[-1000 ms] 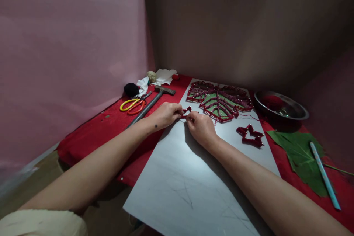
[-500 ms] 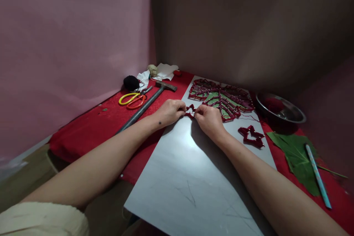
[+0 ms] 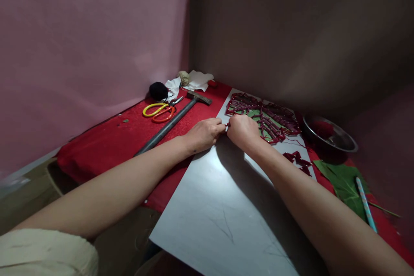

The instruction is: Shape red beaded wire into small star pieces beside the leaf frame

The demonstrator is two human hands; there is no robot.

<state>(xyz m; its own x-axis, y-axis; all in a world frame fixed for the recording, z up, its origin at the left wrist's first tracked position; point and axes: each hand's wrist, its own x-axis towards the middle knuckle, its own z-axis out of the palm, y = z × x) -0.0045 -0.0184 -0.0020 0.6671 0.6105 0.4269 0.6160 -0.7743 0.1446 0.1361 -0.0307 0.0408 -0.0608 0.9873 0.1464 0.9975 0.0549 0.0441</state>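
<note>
My left hand (image 3: 208, 133) is closed in a pinch low over the white board (image 3: 207, 194), at the left edge of a small dark-red yarn shape (image 3: 227, 127). Close beside it, my right hand (image 3: 243, 129) curls into a fist, fingers turned down and mostly hidden. Between them only a bit of the shape shows. A loose strand of red yarn (image 3: 295, 142) runs across the board toward my right hand. Behind it lies a large leaf design (image 3: 263, 114) of red yarn wound around nails, with green underneath. A red yarn star (image 3: 298, 160) is partly covered by my right forearm.
On the red cloth (image 3: 106, 142) at left lie a hammer (image 3: 171, 124), scissors (image 3: 160, 112), a black yarn ball (image 3: 158, 91) and a beige one (image 3: 183, 78). At right are a metal bowl (image 3: 344, 141) with red yarn, a green leaf (image 3: 339, 181) and a light-blue pen (image 3: 366, 205). Walls stand close behind.
My right hand has turned over and moved closer to my left hand, covering most of the small red shape. The whole view has shifted slightly.
</note>
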